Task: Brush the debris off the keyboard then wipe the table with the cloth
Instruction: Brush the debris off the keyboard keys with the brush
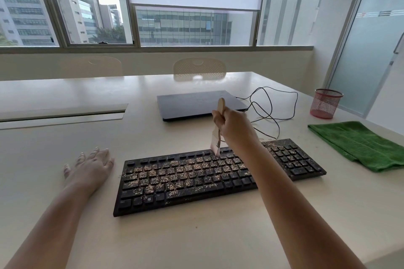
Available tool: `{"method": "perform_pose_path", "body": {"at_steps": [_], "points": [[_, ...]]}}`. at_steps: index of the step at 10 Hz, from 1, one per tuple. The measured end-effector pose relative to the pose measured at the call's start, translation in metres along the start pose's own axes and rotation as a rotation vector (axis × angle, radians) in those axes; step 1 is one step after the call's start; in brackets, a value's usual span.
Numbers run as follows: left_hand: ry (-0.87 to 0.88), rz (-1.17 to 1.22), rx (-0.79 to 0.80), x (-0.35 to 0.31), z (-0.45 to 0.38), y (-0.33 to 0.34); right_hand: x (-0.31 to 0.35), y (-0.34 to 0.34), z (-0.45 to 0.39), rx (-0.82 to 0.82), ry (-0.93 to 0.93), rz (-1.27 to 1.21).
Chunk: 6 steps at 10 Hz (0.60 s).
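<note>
Brushing begins at the far edge of the crumb-strewn black keyboard (218,177), which lies near the table's front edge.

The right hand (235,129) curls round the wooden handle of a small flat paintbrush (218,129), bristles touching the upper key rows; the left hand (89,168) rests flat on the pale table (196,242), fingers spread, holding nothing. The tan debris (170,173) looks loose and light — it should flick off easily, though some may lodge between keys. The folded green terry cloth (358,144) waits at the right edge — soft, limp, best gathered by a bunched handful.
</note>
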<state>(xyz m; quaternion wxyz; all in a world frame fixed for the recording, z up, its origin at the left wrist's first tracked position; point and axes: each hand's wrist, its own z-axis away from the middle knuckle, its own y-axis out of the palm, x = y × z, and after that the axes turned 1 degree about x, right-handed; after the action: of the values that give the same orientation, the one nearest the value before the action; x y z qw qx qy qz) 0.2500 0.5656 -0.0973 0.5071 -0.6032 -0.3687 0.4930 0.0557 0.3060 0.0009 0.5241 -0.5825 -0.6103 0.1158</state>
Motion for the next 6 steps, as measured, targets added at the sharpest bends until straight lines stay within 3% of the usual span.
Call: {"method": "perform_pose_path", "body": {"at_steps": [6], "points": [[0.01, 0.006, -0.011, 0.0003, 0.0013, 0.0009, 0.0057, 0.002, 0.0018, 0.082, -0.056, -0.01]]}}
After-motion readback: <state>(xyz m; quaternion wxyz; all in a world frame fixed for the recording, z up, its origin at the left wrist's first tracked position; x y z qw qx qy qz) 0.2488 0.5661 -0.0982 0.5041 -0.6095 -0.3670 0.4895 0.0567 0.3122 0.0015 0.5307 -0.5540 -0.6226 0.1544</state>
